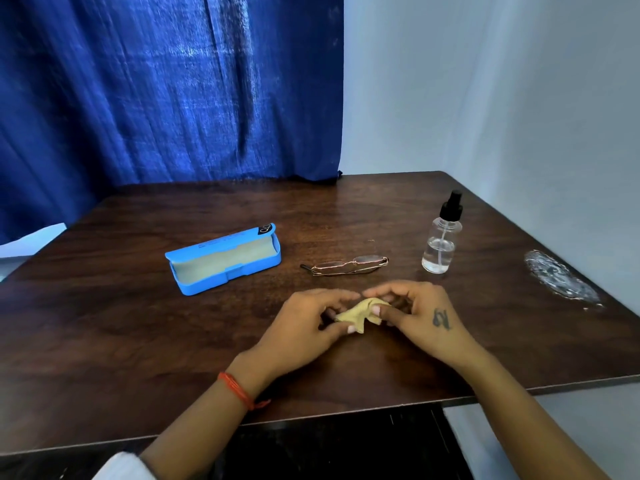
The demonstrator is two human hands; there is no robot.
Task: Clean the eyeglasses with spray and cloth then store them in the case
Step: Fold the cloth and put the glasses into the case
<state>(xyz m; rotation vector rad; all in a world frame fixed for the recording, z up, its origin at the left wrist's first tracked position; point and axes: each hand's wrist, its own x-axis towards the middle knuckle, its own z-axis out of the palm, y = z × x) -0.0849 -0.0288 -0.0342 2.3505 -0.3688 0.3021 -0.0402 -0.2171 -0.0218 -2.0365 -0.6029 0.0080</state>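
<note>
Glasses: folded, lying on the desk just beyond the hands, between case and spray, touched by nothing.

Nearest, both hands curled round the cloth. Left hand pinching its near corner between thumb and fingers; right hand gripping the far side, thumb on top, fingers bent under. Neither open, neither fully fisted. Cloth small, yellow, soft, bunched into a crumpled wedge.

Step in hand, by the look of it: readying the cloth. Best done by spreading it flat over the fingertips, one clean smooth layer, no hard creases to drag across a lens. Whether spray has gone on yet cannot be told.

Glasses thin, wire-rimmed, metallic, with dark temple tips; light and easily bent, so better lifted by the bridge or rim than by an arm.

Left of them, the case: bright blue, hard, long and rounded, lid open, pale lining showing, nothing in it.

Right, the spray: clear round bottle, upright, partly filled with clear liquid, black pump top, dip tube visible.

Desk dark wood-grain, glossy, with a whitish worn patch at the right edge. Beyond, a blue curtain and pale wall.
</note>
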